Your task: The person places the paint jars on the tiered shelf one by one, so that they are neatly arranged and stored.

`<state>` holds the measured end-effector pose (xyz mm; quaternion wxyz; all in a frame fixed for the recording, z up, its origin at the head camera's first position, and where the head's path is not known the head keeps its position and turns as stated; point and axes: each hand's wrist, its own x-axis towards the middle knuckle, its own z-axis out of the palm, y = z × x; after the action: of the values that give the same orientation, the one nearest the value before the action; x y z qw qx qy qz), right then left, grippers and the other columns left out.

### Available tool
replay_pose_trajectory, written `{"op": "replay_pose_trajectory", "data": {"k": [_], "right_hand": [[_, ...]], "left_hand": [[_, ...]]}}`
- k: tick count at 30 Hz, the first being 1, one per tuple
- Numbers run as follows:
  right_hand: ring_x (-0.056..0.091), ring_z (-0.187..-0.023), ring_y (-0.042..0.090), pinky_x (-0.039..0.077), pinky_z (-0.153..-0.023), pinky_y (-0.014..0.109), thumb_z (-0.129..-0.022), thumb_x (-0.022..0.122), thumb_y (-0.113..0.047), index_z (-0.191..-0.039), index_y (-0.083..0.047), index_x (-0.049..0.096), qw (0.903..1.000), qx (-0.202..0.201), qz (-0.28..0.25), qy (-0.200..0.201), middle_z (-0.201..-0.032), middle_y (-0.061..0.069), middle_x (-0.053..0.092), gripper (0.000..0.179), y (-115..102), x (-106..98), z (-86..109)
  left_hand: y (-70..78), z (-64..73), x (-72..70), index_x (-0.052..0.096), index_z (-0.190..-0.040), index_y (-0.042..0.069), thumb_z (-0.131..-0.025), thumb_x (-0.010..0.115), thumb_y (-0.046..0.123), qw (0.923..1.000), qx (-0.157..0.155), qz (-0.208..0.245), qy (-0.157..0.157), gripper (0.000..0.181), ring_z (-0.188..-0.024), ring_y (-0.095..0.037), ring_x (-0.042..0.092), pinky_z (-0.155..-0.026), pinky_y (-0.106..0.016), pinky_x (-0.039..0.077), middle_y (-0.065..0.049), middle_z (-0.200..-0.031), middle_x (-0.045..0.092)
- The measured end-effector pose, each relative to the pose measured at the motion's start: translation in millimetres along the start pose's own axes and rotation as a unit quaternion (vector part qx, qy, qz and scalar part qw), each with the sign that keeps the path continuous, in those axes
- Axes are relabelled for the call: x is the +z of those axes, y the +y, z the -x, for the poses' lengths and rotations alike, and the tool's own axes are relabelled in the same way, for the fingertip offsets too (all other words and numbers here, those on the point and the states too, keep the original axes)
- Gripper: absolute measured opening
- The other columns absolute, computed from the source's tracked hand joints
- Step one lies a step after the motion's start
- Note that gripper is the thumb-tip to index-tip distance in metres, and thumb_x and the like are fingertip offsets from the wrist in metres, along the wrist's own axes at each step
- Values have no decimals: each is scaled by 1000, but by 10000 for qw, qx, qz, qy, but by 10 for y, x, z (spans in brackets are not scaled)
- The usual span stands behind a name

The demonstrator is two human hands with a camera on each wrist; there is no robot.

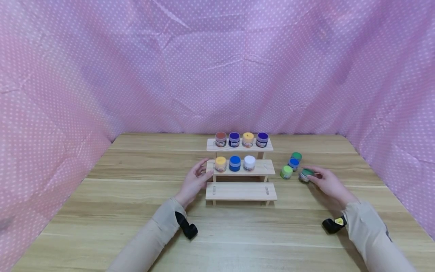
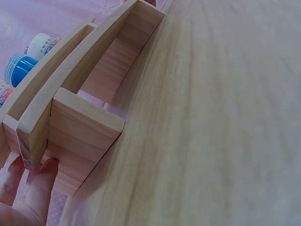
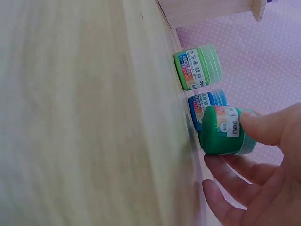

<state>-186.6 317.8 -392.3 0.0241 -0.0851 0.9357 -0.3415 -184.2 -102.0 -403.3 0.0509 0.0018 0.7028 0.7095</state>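
My right hand [image 1: 327,183] pinches a dark green paint jar [image 3: 223,131] between thumb and fingers, low over the table. Beside it are a light green paint jar [image 1: 286,172], a blue paint jar [image 1: 293,164] and another green jar [image 1: 296,156], which the held one mostly hides in the right wrist view. At the stepped wooden rack [image 1: 241,191], my left hand [image 1: 193,184] holds the left end of the middle shelf [image 1: 261,168], thumb in front and fingers behind. That shelf bears a yellow jar [image 1: 220,164], a blue jar [image 1: 235,163] and a white jar [image 1: 249,163].
Several jars stand in a row on the top shelf [image 1: 268,146], brown, purple and yellow-orange among them. The lowest shelf shows bare wood. A wood-grain table [image 1: 238,238] carries everything, and pink dotted cloth [image 1: 217,68] hangs behind and at both sides.
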Motion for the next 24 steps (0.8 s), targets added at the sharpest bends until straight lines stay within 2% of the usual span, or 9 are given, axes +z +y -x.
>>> {"op": "replay_pose_trajectory", "data": {"k": [3, 8, 11, 16, 20, 24], "right_hand": [[50, -94, 20, 41, -75, 26, -99, 49, -20, -137, -3, 47, 10000, -42, -47, 65, -119, 25, 57, 42, -21, 1, 15], [47, -96, -2, 41, -78, 14, -100, 47, -27, -139, -3, 44, 9986, 32, -526, 56, -127, 27, 54, 47, -94, 15, 53], [44, -97, -9, 40, -82, 12, -100, 46, -32, -141, -4, 42, 9966, 41, -824, 79, -133, 26, 50, 50, -155, 20, 64], [48, -96, -4, 44, -81, 16, -100, 46, -30, -142, -5, 41, 9950, -108, -965, 210, -130, 26, 51, 49, -231, 36, 78], [51, -89, -9, 49, -77, 17, -100, 48, -20, -138, 4, 42, 9921, -412, -1132, 365, -124, 29, 53, 46, -275, 66, 66], [49, -89, -12, 49, -77, 16, -100, 47, -20, -138, 4, 41, 9905, -521, -1202, 413, -124, 29, 53, 45, -334, 91, 60]], "left_hand": [[-22, -12, -10, 37, -145, 14, -91, 61, 12, 10000, -6, -13, -42, 59, -97, -12, 59, -72, -23, 50, -19, -132, 51], [-49, -19, -14, 36, -145, 13, -91, 62, 12, 10000, -27, -26, -55, 60, -96, -12, 60, -71, -23, 50, -18, -128, 53], [-45, -25, -5, 36, -145, 12, -91, 63, 13, 10000, 59, 14, -61, 60, -94, -12, 60, -68, -22, 50, -18, -126, 54], [-53, -18, -9, 37, -145, 15, -90, 64, 15, 10000, 33, -36, -65, 61, -100, -16, 60, -73, -26, 52, -17, -128, 53], [-47, -13, -17, 38, -145, 17, -90, 63, 13, 10000, -34, -74, -37, 60, -101, -16, 60, -73, -27, 51, -16, -128, 53], [-49, 1, -18, 37, -145, 16, -91, 63, 14, 9999, 51, -84, -23, 60, -97, -14, 60, -70, -25, 50, -16, -127, 54]]}}
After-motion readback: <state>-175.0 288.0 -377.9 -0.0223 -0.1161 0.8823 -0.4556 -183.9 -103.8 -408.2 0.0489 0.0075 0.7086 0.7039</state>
